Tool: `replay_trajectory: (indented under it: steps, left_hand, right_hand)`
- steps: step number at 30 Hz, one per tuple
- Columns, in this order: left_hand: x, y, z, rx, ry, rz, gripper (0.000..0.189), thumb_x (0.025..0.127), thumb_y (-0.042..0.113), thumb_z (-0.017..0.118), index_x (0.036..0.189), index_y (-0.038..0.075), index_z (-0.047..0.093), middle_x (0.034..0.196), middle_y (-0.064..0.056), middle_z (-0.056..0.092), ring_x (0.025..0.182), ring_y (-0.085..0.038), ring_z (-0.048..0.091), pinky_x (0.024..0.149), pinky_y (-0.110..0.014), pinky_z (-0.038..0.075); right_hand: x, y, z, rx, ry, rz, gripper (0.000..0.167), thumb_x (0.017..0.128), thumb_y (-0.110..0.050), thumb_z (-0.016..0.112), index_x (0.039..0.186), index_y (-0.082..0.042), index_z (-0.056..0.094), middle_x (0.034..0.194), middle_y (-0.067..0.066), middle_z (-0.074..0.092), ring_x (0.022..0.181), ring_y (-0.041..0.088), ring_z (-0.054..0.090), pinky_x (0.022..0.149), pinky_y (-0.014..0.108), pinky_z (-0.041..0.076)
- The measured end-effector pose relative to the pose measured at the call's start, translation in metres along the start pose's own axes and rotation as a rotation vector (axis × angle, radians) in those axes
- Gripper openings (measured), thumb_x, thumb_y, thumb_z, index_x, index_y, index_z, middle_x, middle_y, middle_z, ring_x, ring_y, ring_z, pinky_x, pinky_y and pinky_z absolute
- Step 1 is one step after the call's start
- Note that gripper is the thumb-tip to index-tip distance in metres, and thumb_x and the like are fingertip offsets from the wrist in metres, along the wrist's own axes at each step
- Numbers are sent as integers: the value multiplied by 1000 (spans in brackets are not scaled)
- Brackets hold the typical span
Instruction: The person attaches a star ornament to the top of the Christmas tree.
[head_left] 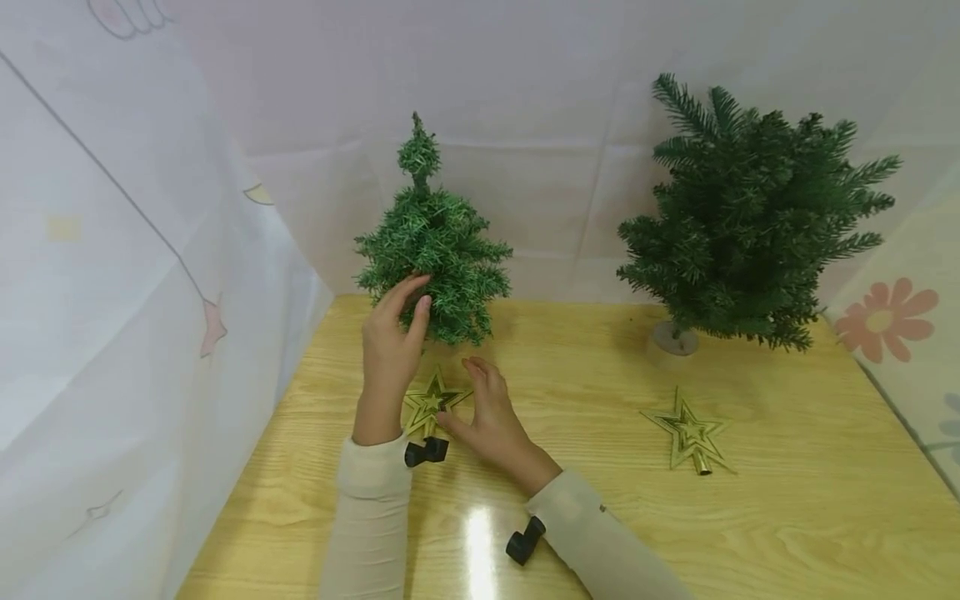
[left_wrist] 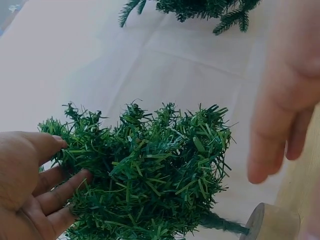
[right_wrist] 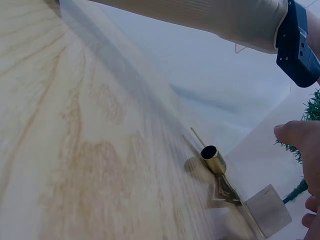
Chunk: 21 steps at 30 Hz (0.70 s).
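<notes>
My left hand is at the lower front of a small green artificial Christmas tree. In the left wrist view its thumb and fingers are spread at the branches, apart from each other, with fingertips among the needles. My right hand is held loosely curved beside a gold star tree topper on the table, below the tree; whether it touches the star is unclear. In the right wrist view, the star's hollow socket faces the camera, near the tree's round wooden base.
A larger, darker artificial tree stands at the right on a round base. In front of it lies a second gold star topper. Printed pale cloth hangs behind and beside the wooden table.
</notes>
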<state>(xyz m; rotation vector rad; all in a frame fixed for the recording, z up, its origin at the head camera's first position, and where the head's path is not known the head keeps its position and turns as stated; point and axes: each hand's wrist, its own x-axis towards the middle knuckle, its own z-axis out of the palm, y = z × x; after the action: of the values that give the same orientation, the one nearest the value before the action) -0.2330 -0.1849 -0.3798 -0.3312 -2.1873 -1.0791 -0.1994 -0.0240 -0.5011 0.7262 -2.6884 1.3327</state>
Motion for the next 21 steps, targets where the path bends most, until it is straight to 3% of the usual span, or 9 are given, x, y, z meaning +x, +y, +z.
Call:
replay_trajectory:
  steps: [10,21]
  left_hand:
    - [-2,-2,2,-6,43,-48,30,101,28,56,129,21,64,134,-1,59,104,-16,66,88,-42,54]
    - [-1,-2,0,-1,38,-65,31,101,31,54,129,23,64,127,0,64,104,-16,67,85,-43,55]
  right_hand:
    - [-2,6,6,-37,-93,58,95,89,-51,67,157,-13,14,161,8,14,145,31,17,108,53,34]
    - [-3,12,9,-50,-135,64,95,89,-53,66,157,-11,16,160,12,18,145,30,20,109,52,33]
